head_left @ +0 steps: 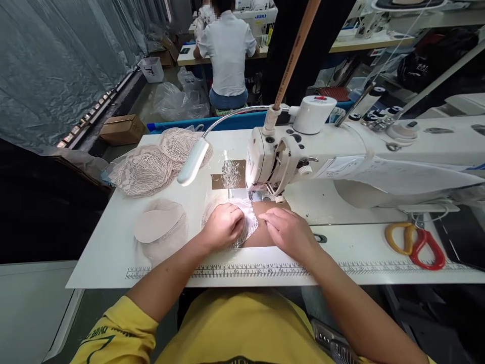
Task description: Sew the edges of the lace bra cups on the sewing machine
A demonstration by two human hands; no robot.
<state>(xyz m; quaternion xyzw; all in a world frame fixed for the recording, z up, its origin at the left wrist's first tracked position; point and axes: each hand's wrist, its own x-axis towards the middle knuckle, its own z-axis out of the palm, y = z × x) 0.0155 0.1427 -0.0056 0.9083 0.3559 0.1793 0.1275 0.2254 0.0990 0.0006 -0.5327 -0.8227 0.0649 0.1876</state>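
Note:
My left hand is curled with its fingers pressed down on a white lace piece that lies over a beige padded cup in front of the needle. My right hand lies on the beige cup just right of the lace, fingers together and pointing left at the lace edge. Both hands sit directly below the head of the white sewing machine. The needle itself is hidden behind the presser area.
A stack of plain beige cups lies left of my hands; a pile of lace cups sits further back left. A gooseneck lamp lights the bed. Scissors with orange and red handles lie at the right. Another person sits at a machine ahead.

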